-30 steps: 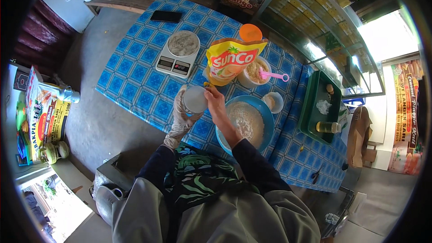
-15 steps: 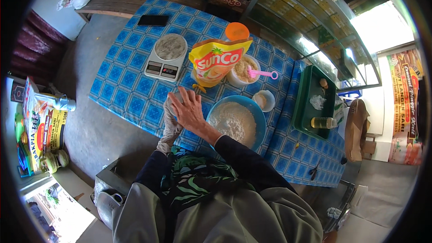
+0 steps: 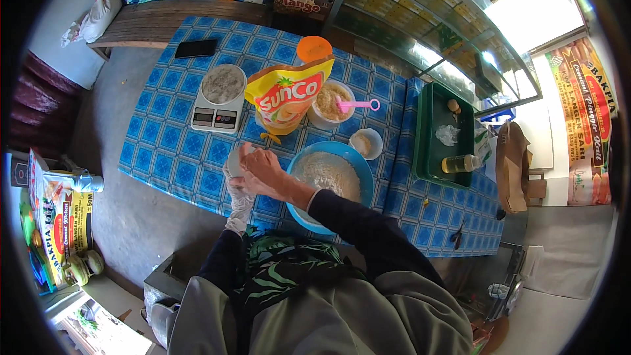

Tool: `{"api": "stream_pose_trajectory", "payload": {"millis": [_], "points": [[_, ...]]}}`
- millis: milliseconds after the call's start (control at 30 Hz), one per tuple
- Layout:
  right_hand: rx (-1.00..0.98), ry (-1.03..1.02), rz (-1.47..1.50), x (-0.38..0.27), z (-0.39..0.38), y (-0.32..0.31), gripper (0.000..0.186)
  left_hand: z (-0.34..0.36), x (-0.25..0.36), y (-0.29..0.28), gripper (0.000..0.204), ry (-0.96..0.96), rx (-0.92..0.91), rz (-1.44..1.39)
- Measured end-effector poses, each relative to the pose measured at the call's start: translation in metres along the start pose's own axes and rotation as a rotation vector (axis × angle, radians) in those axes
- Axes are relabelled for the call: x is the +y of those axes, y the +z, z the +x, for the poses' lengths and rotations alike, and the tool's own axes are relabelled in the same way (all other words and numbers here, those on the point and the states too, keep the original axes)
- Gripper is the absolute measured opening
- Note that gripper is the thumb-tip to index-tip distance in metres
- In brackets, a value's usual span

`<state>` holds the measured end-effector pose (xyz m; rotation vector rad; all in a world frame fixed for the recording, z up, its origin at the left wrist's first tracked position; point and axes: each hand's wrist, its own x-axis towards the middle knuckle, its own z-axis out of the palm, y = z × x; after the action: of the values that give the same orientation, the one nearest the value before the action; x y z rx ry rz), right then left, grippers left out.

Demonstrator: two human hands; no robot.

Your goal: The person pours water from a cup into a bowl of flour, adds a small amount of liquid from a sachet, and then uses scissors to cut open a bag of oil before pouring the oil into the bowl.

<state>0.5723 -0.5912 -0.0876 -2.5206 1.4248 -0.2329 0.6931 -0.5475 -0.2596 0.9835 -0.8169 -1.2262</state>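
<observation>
Bare right hand (image 3: 263, 172) at pale rounded cup (image 3: 233, 161), wrinkle-gloved left hand (image 3: 238, 189)

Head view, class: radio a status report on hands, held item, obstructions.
Left hand, gloved: holds pale container. Right hand, bare: over it. Right forearm hides part of blue bowl.

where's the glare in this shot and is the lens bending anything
Head view: daylight washes out the opening at upper right; head view: glare streaks the glass cabinet; head view: fisheye distortion curves the cabinet's edges, with black corners; head view: the right hand and blue bowl sit clear of the glare.
</observation>
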Motion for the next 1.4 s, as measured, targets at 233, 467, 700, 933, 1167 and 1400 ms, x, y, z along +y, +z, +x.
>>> {"api": "stream_pose_trajectory", "payload": {"millis": [233, 467, 700, 933, 1167, 1400], "points": [[-0.024, -0.135, -0.186, 0.005, 0.006, -0.031, 0.088, -0.008, 0.026, 0.011, 0.067, 0.006, -0.059, 0.064], [-0.096, -0.059, -0.084, 0.006, 0.014, -0.001, 0.101, 0.003, 0.043, 0.030, 0.070, 0.244, -0.027, 0.667], [-0.039, 0.165, 0.081, -0.020, 0.004, -0.043, 0.086, -0.008, 0.022, -0.006, 0.063, -0.001, -0.100, 0.129], [0.431, 0.208, 0.521, -0.011, -0.097, -0.108, 0.064, 0.035, 0.126, 0.039, 0.073, 0.156, -0.087, 0.369], [0.486, 0.655, 0.621, -0.009, -0.197, -0.088, 0.061, 0.179, 0.179, 0.098, 0.062, 0.320, -0.089, 0.531], [0.679, 0.999, 0.531, -0.004, -0.251, -0.081, 0.058, 0.251, 0.071, 0.056, 0.054, 0.024, -0.558, 1.271]]}}
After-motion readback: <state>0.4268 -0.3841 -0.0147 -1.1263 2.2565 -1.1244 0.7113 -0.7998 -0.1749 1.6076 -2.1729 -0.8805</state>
